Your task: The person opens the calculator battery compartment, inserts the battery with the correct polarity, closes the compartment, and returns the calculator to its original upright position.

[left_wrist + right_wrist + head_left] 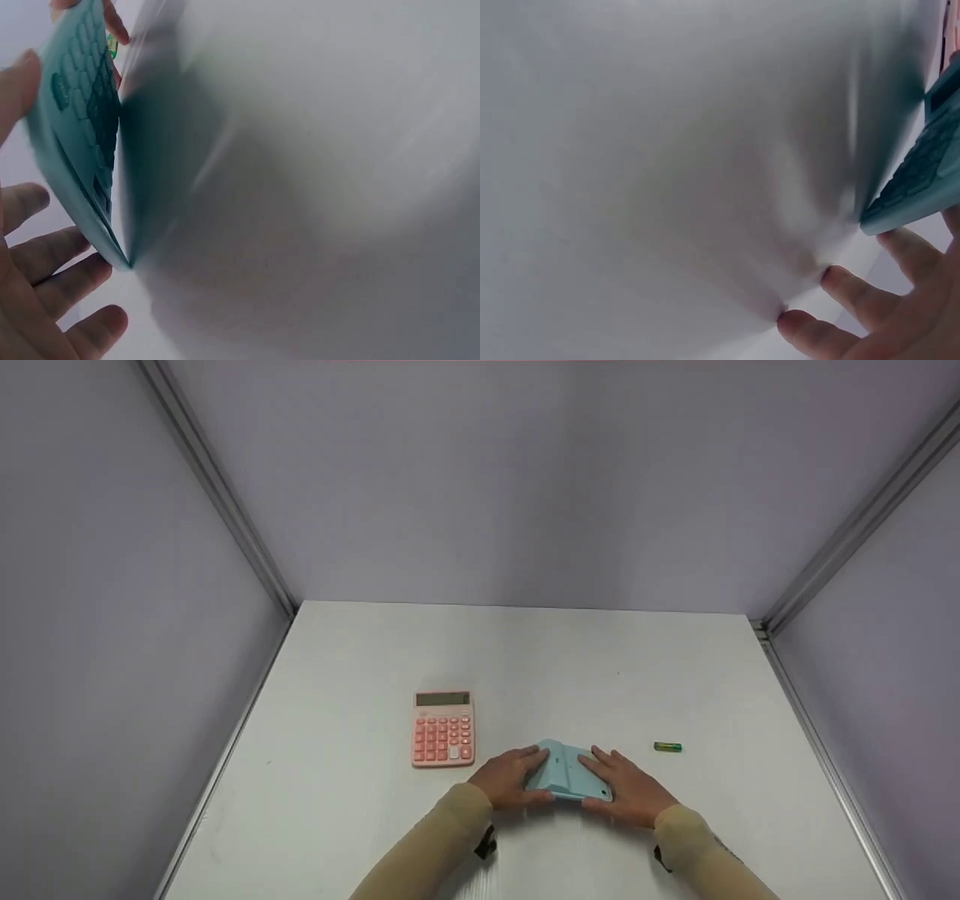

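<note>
Blue calculator, keys down, its long axis running from left hand to right hand, each half-closed, gripping an end; battery lies toward the tabletop's right edge.

A walled work booth, plainly fitted out.
A white counter is closed in along its far edge by a pale back panel and along its left and right edges by a left side panel and a right side panel. Above the counter's far corners, the panels are joined by a left metal rail and a right metal rail. Whether the booth is housed in a lab, office or workshop cannot be told.
</note>
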Tool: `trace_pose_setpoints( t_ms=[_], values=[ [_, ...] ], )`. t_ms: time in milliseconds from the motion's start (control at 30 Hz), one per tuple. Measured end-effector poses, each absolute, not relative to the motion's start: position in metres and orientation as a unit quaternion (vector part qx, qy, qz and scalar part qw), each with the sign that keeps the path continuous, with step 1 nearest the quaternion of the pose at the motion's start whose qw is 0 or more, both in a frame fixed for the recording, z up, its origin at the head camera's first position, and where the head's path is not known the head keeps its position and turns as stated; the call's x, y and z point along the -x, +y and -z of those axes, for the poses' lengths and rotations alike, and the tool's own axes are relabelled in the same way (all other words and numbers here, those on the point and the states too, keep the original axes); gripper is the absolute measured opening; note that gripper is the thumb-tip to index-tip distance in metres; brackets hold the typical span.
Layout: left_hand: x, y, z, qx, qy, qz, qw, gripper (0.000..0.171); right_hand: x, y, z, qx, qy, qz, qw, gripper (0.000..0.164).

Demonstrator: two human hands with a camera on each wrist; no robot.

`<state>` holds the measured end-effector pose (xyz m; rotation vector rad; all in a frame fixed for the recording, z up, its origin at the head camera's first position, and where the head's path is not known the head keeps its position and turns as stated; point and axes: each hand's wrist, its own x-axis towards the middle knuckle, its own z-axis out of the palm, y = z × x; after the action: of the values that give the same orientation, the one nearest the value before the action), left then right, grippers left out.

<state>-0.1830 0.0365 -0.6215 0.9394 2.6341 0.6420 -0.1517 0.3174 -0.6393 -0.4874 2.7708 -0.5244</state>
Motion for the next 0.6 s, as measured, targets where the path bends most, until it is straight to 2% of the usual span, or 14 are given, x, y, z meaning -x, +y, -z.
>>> trace_pose_setpoints(
  t_ms=[600],
  values=[
    [0.172, 0.042, 0.638, -0.304, 0.922, -0.219, 0.093, 0.083, 0.143, 0.311, 0.644, 0.167, 0.97, 0.14, 0.106, 0.101]
  ],
)
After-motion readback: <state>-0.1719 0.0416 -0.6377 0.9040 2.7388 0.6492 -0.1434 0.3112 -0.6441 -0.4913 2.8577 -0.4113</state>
